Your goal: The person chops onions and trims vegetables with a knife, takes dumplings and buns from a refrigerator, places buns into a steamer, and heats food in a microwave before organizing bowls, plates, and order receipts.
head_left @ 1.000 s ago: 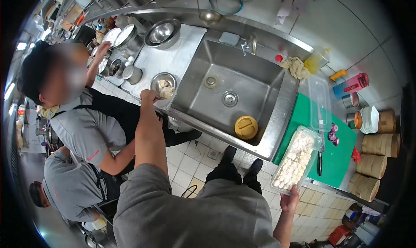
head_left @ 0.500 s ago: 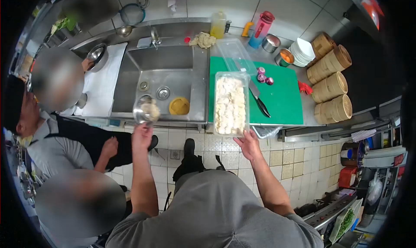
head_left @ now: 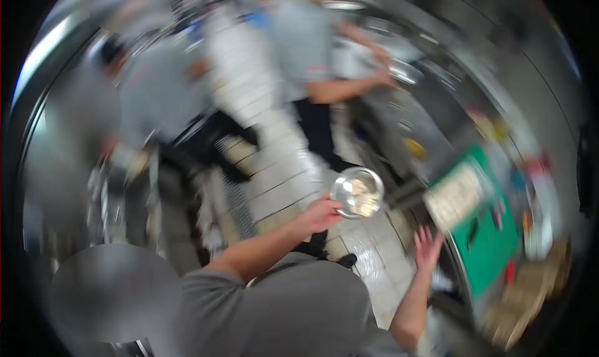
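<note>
My left hand (head_left: pixel 321 215) grips the rim of a round metal bowl (head_left: pixel 344 193), held out over the floor. Inside the bowl lie pale, lumpy food pieces (head_left: pixel 364 200) whose kind I cannot make out. My right hand (head_left: pixel 428 248) is open with its fingers spread, holding nothing, close to the counter's front edge. Just beyond it, a clear plastic tub (head_left: pixel 454 198) filled with whitish pieces rests at the near side of the green cutting board (head_left: pixel 490 263). A dark-handled knife (head_left: pixel 472 230) lies on the board, blurred by motion.
Ahead, a person in a grey shirt (head_left: pixel 306 45) works at the sink counter (head_left: pixel 430 107). Another person (head_left: pixel 162 88) stands farther left, by the opposite counter. Bamboo steamers (head_left: pixel 527 294) stand at the right end. Tiled floor (head_left: pixel 274 188) runs between the counters.
My view has swung left, so the counter now sits at the right. The bowl has come away from the sink, and my right hand has left the tub.
</note>
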Action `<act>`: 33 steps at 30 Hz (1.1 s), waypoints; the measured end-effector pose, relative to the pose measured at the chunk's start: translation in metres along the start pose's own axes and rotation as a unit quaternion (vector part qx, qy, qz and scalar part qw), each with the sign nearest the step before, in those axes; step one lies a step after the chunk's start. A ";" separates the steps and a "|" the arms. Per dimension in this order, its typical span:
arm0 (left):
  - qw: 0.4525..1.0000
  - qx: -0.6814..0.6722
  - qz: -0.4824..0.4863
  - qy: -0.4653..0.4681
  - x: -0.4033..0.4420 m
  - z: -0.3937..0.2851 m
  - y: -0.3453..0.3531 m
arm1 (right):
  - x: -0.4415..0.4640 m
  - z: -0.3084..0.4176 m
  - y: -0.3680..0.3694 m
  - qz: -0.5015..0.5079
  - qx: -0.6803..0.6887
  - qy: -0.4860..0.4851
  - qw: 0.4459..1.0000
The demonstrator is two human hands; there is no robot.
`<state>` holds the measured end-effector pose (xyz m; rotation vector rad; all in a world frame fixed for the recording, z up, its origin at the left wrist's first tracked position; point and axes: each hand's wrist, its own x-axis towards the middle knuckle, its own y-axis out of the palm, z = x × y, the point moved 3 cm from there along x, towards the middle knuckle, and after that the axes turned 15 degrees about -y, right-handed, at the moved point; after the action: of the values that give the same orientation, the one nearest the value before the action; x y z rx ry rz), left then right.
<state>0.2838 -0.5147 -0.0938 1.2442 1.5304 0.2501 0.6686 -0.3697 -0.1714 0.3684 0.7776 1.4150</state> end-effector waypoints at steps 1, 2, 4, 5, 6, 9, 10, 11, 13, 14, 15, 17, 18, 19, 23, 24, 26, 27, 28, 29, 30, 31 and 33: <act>0.999 -0.020 -0.025 0.028 -0.015 -0.001 -0.028 | -0.005 -0.016 -0.015 0.014 -0.001 0.035 0.999; 0.997 -0.038 -0.044 0.051 -0.038 -0.004 -0.054 | -0.011 -0.031 -0.032 -0.011 0.026 0.077 0.997; 0.984 -0.102 -0.090 0.113 -0.107 -0.020 -0.084 | -0.020 -0.068 -0.086 -0.022 -0.047 0.131 0.990; 0.980 -0.129 -0.105 0.110 -0.128 -0.017 -0.096 | -0.027 -0.091 -0.117 0.056 -0.064 0.205 0.975; 0.974 -0.144 -0.104 0.143 -0.152 -0.016 -0.114 | -0.026 -0.121 -0.163 -0.080 -0.104 0.230 0.964; 0.937 -0.209 -0.166 0.223 -0.226 -0.013 -0.173 | -0.049 -0.160 -0.141 -0.041 -0.372 0.300 0.877; 0.918 -0.230 -0.187 0.263 -0.245 -0.011 -0.203 | -0.071 -0.165 -0.084 -0.050 -0.448 0.290 0.844; 0.897 -0.247 -0.210 0.300 -0.262 -0.013 -0.236 | -0.094 -0.169 -0.022 -0.062 -0.518 0.283 0.804; 0.850 -0.284 -0.267 0.354 -0.315 -0.013 -0.278 | -0.079 -0.218 0.015 0.103 -0.558 0.297 0.768; 0.846 -0.290 -0.264 0.362 -0.335 -0.015 -0.302 | -0.074 -0.245 0.043 0.254 -0.579 0.308 0.711; 0.829 -0.286 -0.283 0.388 -0.355 -0.016 -0.328 | -0.070 -0.271 0.072 0.283 -0.597 0.296 0.690; 0.800 -0.289 -0.327 0.411 -0.393 -0.026 -0.371 | -0.063 -0.327 0.143 0.335 -0.597 0.260 0.681; 0.790 -0.295 -0.349 0.408 -0.408 -0.032 -0.387 | -0.059 -0.355 0.173 0.356 -0.582 0.233 0.693; 0.791 -0.296 -0.339 0.415 -0.420 -0.040 -0.400 | -0.058 -0.382 0.207 0.379 -0.574 0.212 0.694; 0.802 -0.307 -0.305 0.412 -0.428 -0.094 -0.411 | -0.076 -0.436 0.393 0.438 -0.492 0.093 0.746; 0.810 -0.317 -0.295 0.395 -0.425 -0.114 -0.407 | -0.108 -0.424 0.459 0.425 -0.420 0.067 0.799; 0.847 -0.283 -0.260 0.367 -0.415 -0.164 -0.386 | -0.122 -0.409 0.554 0.434 -0.377 0.057 0.816; 0.863 -0.265 -0.249 0.351 -0.401 -0.187 -0.392 | -0.115 -0.410 0.591 0.441 -0.371 0.046 0.816; 0.884 -0.249 -0.212 0.335 -0.384 -0.211 -0.396 | -0.108 -0.402 0.631 0.444 -0.352 0.011 0.824; 0.900 -0.237 -0.176 0.321 -0.366 -0.237 -0.399 | -0.100 -0.393 0.671 0.451 -0.332 -0.022 0.828; 0.908 -0.224 -0.169 0.312 -0.350 -0.270 -0.392 | -0.085 -0.387 0.707 0.440 -0.324 -0.053 0.836; 0.914 -0.220 -0.154 0.303 -0.336 -0.300 -0.376 | -0.072 -0.379 0.740 0.430 -0.314 -0.088 0.842; 0.928 -0.205 -0.132 0.283 -0.305 -0.357 -0.361 | -0.039 -0.363 0.803 0.396 -0.236 -0.143 0.876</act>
<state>-0.2540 -0.7544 -0.0318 0.6438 1.9834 0.7590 -0.1678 -0.3608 0.1099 0.5244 -0.0178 2.1871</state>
